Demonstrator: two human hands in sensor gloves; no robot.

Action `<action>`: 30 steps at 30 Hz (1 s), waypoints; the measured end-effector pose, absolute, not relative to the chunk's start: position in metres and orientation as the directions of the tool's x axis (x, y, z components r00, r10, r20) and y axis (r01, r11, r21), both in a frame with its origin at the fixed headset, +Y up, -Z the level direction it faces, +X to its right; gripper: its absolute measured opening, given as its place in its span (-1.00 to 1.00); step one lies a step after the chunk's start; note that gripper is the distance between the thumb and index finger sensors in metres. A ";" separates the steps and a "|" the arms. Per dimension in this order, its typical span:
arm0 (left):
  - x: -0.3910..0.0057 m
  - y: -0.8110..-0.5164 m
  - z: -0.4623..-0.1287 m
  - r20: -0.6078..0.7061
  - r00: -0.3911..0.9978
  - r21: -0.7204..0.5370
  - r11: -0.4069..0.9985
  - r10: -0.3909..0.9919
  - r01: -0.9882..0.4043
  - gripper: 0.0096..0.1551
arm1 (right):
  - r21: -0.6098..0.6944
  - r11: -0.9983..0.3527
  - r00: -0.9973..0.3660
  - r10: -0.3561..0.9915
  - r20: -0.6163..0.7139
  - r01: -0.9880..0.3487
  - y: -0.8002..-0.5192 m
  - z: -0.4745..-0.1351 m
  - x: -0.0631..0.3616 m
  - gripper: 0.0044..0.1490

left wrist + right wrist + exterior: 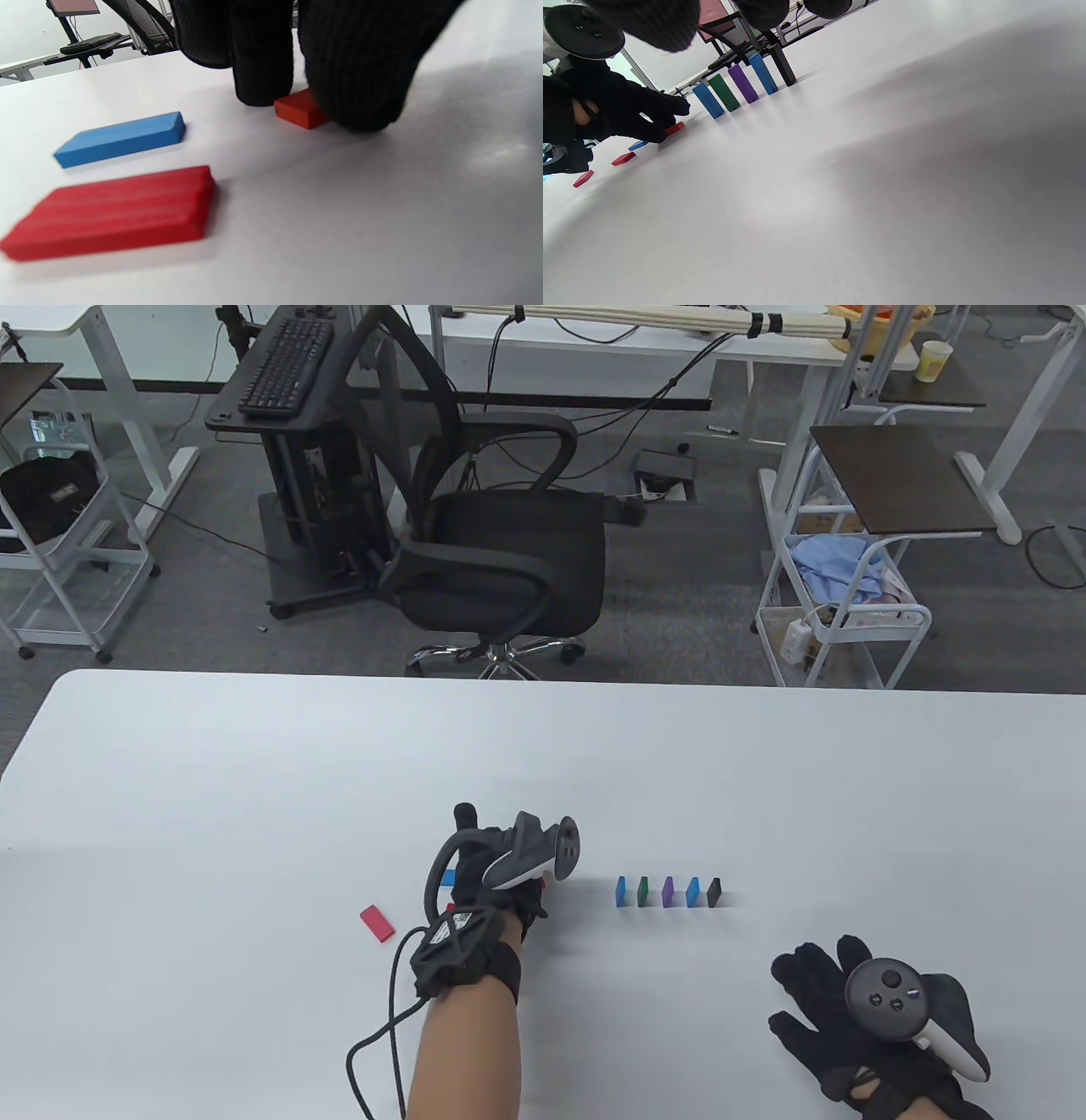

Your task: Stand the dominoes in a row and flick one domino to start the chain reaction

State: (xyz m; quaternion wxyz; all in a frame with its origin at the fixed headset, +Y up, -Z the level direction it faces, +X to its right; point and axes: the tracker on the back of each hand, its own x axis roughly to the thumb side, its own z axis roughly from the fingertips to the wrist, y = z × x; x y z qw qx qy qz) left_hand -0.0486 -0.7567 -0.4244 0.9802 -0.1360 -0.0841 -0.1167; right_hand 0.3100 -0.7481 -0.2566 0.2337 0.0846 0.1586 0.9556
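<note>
Beyond the far edge of the white counter (254, 763) stands a black mesh office chair (501, 551) on a grey carpet floor (696, 585). To its left a black cart (314, 475) carries a keyboard (287, 364). On the right stands a white wire trolley (840, 619) with blue cloth (827, 560) and a power strip (795, 638). A paper cup (931, 361) sits on a far desk.

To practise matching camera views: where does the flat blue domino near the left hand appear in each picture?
Table view: mostly hidden behind the left hand, a blue sliver showing.
Left wrist view: left of centre.
Right wrist view: far left.
Shared landmark: the orange-red domino under the fingers.
</note>
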 end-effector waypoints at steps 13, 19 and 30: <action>-0.036 -0.759 -0.429 0.256 0.926 -0.206 0.920 -0.279 0.334 -0.30 | 0.347 -0.836 -0.876 0.477 0.075 -0.426 -0.749 -0.258 0.313 -0.15; -0.032 -0.761 -0.428 0.262 0.921 -0.219 0.911 -0.289 0.348 -0.31 | 0.348 -0.830 -0.872 0.485 0.067 -0.435 -0.749 -0.258 0.315 -0.16; -0.037 -0.755 -0.423 0.249 0.927 -0.234 0.911 -0.281 0.339 -0.25 | 0.348 -0.832 -0.874 0.482 0.066 -0.433 -0.749 -0.258 0.316 -0.16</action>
